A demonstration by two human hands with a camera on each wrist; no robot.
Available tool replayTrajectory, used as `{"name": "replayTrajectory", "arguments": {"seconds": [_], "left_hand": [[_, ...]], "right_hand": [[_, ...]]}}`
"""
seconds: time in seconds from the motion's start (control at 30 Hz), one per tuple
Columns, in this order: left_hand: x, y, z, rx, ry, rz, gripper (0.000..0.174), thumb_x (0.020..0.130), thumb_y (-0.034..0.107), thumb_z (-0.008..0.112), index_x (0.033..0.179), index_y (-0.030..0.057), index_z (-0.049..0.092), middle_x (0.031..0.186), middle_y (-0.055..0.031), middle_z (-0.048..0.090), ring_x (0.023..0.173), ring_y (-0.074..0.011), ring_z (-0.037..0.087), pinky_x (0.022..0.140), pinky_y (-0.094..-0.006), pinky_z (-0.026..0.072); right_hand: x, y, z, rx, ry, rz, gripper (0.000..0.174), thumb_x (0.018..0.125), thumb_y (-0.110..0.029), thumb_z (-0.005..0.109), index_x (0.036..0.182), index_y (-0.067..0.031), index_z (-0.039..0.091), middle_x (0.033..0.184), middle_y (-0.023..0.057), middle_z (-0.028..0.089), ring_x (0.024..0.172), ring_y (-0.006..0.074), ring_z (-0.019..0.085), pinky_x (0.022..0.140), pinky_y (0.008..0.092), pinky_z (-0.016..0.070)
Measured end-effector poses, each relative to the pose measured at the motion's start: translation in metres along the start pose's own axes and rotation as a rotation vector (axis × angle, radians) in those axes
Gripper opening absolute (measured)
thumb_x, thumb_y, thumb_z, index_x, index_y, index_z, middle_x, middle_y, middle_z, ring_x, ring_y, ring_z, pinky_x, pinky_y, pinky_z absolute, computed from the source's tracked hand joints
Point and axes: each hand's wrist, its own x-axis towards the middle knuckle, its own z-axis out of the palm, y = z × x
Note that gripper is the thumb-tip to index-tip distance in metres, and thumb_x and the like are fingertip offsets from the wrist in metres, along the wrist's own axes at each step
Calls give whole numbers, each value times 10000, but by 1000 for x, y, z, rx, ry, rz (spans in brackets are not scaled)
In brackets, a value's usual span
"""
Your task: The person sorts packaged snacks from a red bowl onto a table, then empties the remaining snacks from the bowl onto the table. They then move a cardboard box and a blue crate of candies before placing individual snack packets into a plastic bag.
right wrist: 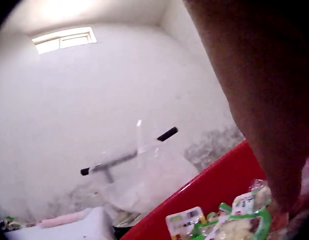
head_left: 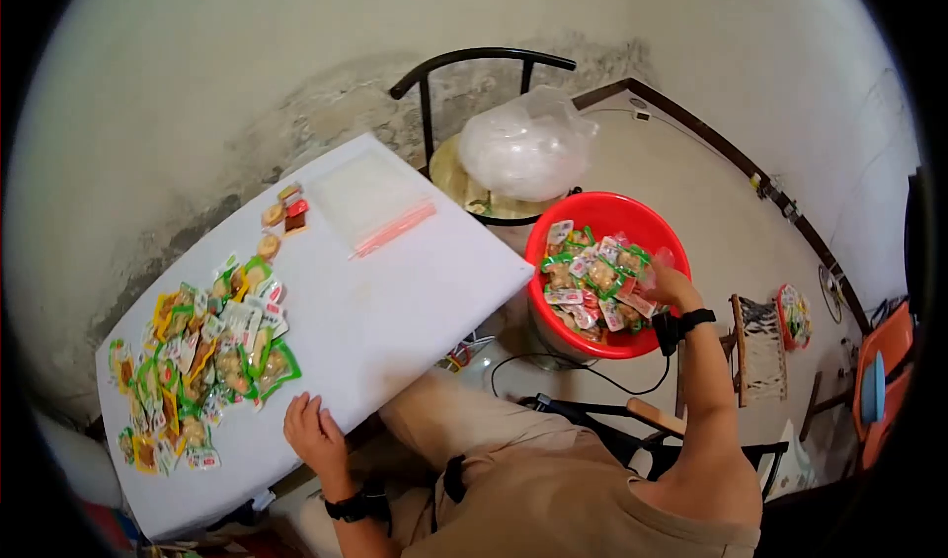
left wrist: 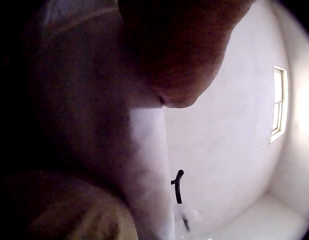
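Observation:
My right hand (head_left: 671, 286) reaches over the right rim of a red basin (head_left: 632, 205) and touches the small snack packets (head_left: 602, 275) inside; its fingertips are partly hidden among them. In the right wrist view the hand (right wrist: 274, 150) hangs beside green-edged packets (right wrist: 239, 230) and the red basin wall (right wrist: 204, 192). My left hand (head_left: 314, 435) rests on the white table's (head_left: 395, 291) near edge with relaxed fingers, holding nothing, just right of a spread pile of packets (head_left: 197, 365).
Clear bags with a pink strip (head_left: 380, 202) lie at the table's back, near a few loose packets (head_left: 286, 212). A black-framed chair (head_left: 427, 123) behind holds a clear bag (head_left: 528, 148). At right stand a small stool (head_left: 758, 351) and orange chair (head_left: 886, 346).

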Motion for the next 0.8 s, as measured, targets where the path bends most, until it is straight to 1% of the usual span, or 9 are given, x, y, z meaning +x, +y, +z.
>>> {"name": "replayTrajectory", "arguments": {"seconds": [0.07, 0.13, 0.17, 0.27, 0.37, 0.5, 0.57, 0.7, 0.8], "left_hand": [[-1, -1, 0, 27, -17, -34, 193, 770, 70, 522, 944, 17, 588, 1070, -135, 554, 1052, -326, 480, 904, -422, 344], [-4, -3, 4, 49, -28, -26, 192, 785, 71, 510, 952, 16, 585, 1081, -132, 552, 1059, -323, 477, 909, -422, 342], [-5, -6, 5, 69, -18, -12, 193, 793, 74, 504, 959, 16, 584, 1086, -129, 552, 1063, -322, 476, 910, -421, 341], [-6, -4, 6, 97, -15, 14, 198, 807, 81, 494, 970, 16, 584, 1094, -125, 552, 1066, -322, 477, 910, -422, 343], [-7, -6, 7, 118, -12, 24, 204, 815, 83, 486, 980, 13, 584, 1097, -127, 553, 1063, -323, 480, 908, -424, 347], [-9, -10, 9, 148, -3, 35, 205, 823, 82, 480, 983, 9, 585, 1093, -135, 557, 1056, -325, 488, 904, -423, 352], [-9, -9, 10, 150, -5, 33, 204, 826, 83, 479, 982, 9, 586, 1093, -135, 558, 1055, -326, 490, 903, -422, 352], [-8, -8, 9, 171, -1, 44, 201, 831, 85, 476, 980, 8, 587, 1095, -134, 560, 1050, -327, 496, 901, -419, 355], [-8, -8, 10, 178, 5, 37, 199, 835, 87, 473, 978, 9, 588, 1094, -132, 561, 1049, -326, 497, 899, -418, 358]], "right_hand": [[2, 25, 7, 50, -52, 124, 704, 687, -372, 658, 1261, -72, 381, 1122, 242, 526, 1011, 347, 535, 872, 402, 424], [15, 49, 26, 176, 92, 1, 779, 641, -287, 721, 1258, 3, 344, 1214, 251, 445, 1133, 351, 439, 901, 388, 410], [53, 88, 60, -238, 199, -270, 777, 647, -254, 718, 1270, 3, 331, 1254, 248, 399, 1166, 381, 387, 939, 401, 376], [59, 73, 39, 114, 420, 52, 759, 648, -286, 707, 1268, -21, 357, 1254, 238, 395, 1142, 398, 399, 944, 436, 364], [58, 40, 10, -40, 243, 298, 799, 609, -313, 730, 1270, -43, 371, 1277, 213, 369, 1142, 377, 403, 934, 445, 371], [68, 34, 40, -504, 408, 29, 937, 518, -313, 794, 1290, -48, 334, 1311, 178, 337, 1168, 355, 383, 900, 434, 407], [53, 12, 29, -183, 14, 183, 963, 498, -329, 807, 1285, -38, 333, 1246, 213, 416, 1138, 396, 415, 889, 454, 415], [90, 51, 81, 188, 26, 316, 1026, 450, -378, 839, 1266, -15, 334, 1138, 221, 508, 1055, 360, 508, 822, 437, 464], [104, 59, 86, 302, -12, 374, 946, 526, -350, 819, 1249, 12, 328, 1004, 197, 582, 834, 291, 613, 694, 376, 514]]}}
